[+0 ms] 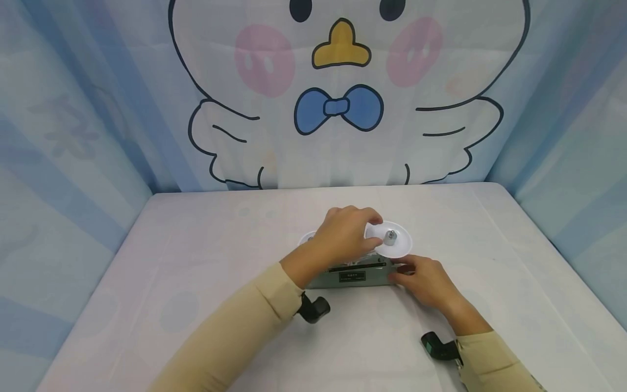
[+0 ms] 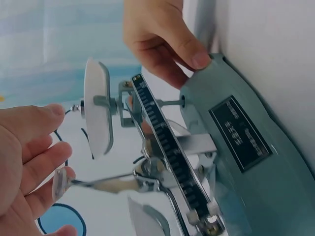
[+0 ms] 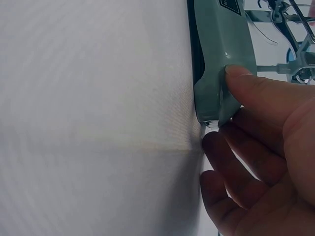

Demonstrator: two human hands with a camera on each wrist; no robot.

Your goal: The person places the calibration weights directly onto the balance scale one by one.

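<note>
A green balance scale (image 1: 374,278) stands on the table with a white pan at each side. On its right pan (image 1: 398,251) sits a small metal weight (image 1: 390,237). My left hand (image 1: 343,231) hovers at that pan, thumb and fingers spread beside the weight and apart from it. Much of the left pan (image 1: 306,238) is hidden behind this hand. With thumb in front and fingers behind, my right hand (image 1: 425,279) grips the right end of the base. The left wrist view shows the graduated beam (image 2: 170,142) and a dark nameplate (image 2: 240,132).
A pale cloth covers the table (image 1: 206,261). Behind it hangs a curtain (image 1: 338,155) printed with a cartoon face and blue bow tie, and patterned cloth also hangs at both sides. A black camera mount (image 1: 313,309) sits at the left wrist.
</note>
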